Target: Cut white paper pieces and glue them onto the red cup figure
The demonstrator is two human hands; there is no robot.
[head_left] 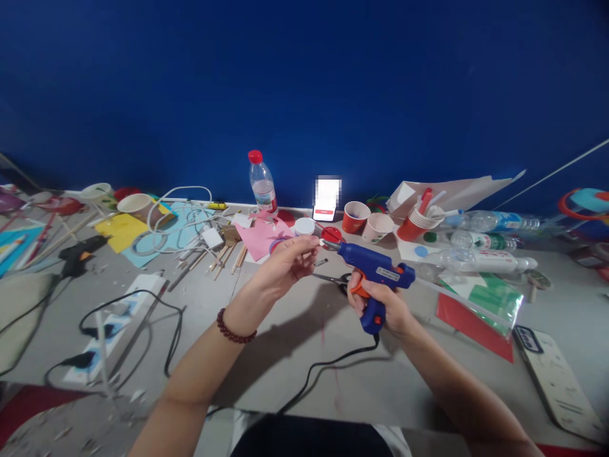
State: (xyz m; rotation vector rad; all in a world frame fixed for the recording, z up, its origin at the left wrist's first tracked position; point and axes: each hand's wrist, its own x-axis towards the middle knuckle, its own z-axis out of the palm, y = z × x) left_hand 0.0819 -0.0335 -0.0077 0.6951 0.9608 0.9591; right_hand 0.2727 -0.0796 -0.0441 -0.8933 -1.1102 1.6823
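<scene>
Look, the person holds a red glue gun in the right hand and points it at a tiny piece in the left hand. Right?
Not quite. The glue gun in the right hand is blue, not red, as the head view shows. Its tip does point at the tiny piece pinched in the left hand.
</scene>
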